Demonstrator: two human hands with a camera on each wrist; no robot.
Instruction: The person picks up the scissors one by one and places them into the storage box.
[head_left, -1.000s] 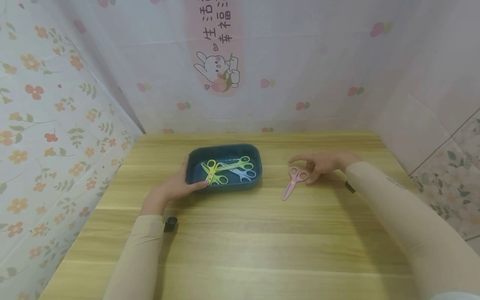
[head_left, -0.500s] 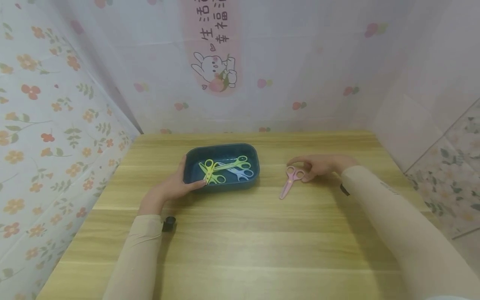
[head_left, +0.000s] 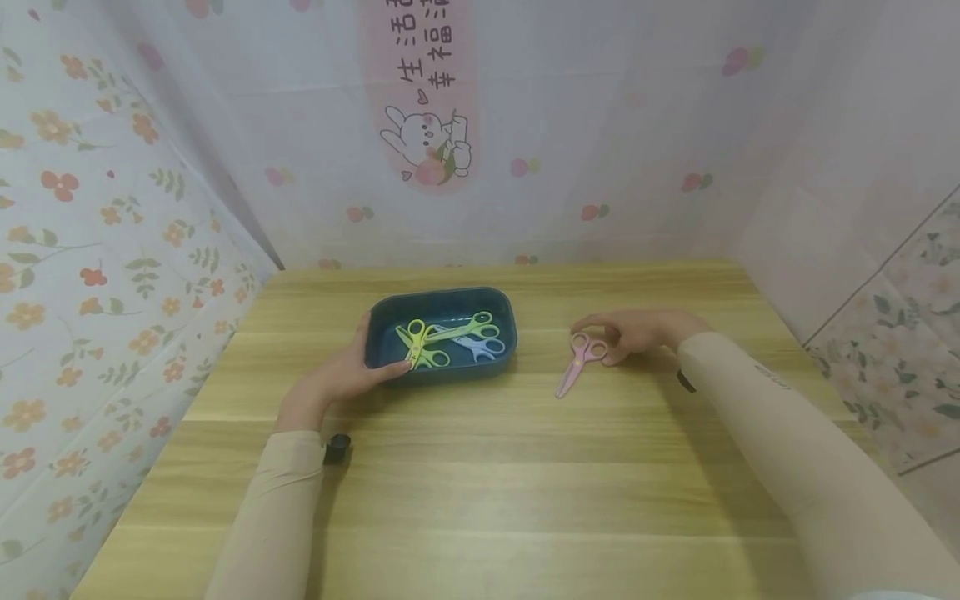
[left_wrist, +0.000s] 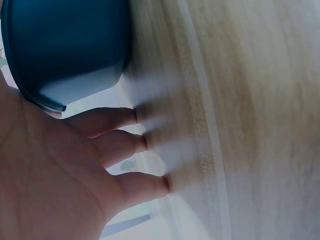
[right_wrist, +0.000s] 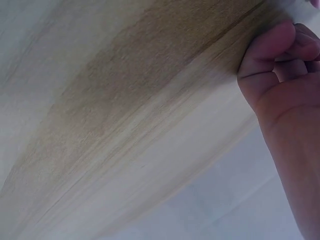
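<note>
In the head view, a dark teal box (head_left: 507, 321) stands on the wooden table, with yellow-green, green (head_left: 453, 332) and blue scissors (head_left: 472, 342) lying inside. My left hand (head_left: 341, 373) holds its left end, thumb over the front rim, other fingers round the side. The left wrist view has several of those fingers (left_wrist: 125, 146) reaching down to the tabletop beside the box wall (left_wrist: 70, 45). Pink scissors (head_left: 576, 364) lie to the right of the box, blades towards me. At their handle loops, my right hand (head_left: 637, 331) pinches with bent fingers; the right wrist view leaves the scissors out.
Wood-grain tabletop (head_left: 480, 492) extends in front of the box and between the hands. A patterned white curtain (head_left: 622, 125) hangs behind the table's far edge. Floral cloth (head_left: 97, 250) borders the left side, and more patterned cloth (head_left: 900, 317) borders the right.
My right index finger has bent down from a straight reach to the pink scissors' loops. Those scissors have turned slightly. The left hand stays on the box; the head view has shifted a little.
</note>
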